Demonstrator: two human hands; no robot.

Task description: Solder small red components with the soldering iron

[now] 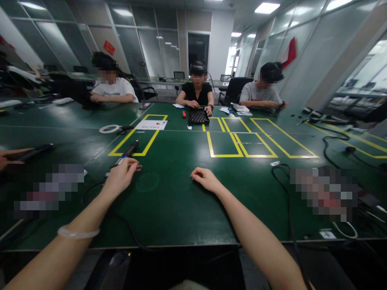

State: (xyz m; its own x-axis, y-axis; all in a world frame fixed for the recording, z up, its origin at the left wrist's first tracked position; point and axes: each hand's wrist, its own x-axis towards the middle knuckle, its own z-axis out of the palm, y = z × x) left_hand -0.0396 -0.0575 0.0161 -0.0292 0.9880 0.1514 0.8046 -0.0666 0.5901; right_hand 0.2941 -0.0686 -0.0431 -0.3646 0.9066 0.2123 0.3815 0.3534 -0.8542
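My left hand (122, 175) is over the table's left half, thumb and fingers pinched together. A tiny dark piece seems to show at its fingertips, too small to name. Just beyond it lies an electric screwdriver (131, 149) with a black body and a thin bit pointing away; the hand partly hides its rear, so I cannot tell whether they touch. My right hand (207, 179) is over the table right of centre, its fingers curled in and pressed together. Whatever it may hold is hidden.
Yellow tape outlines (226, 156) mark the green table (181, 217). A white sheet (151, 125), a white cable coil (109, 129) and a black tray (198, 116) lie farther back. Several people sit around. Black cables (287, 201) run at the right.
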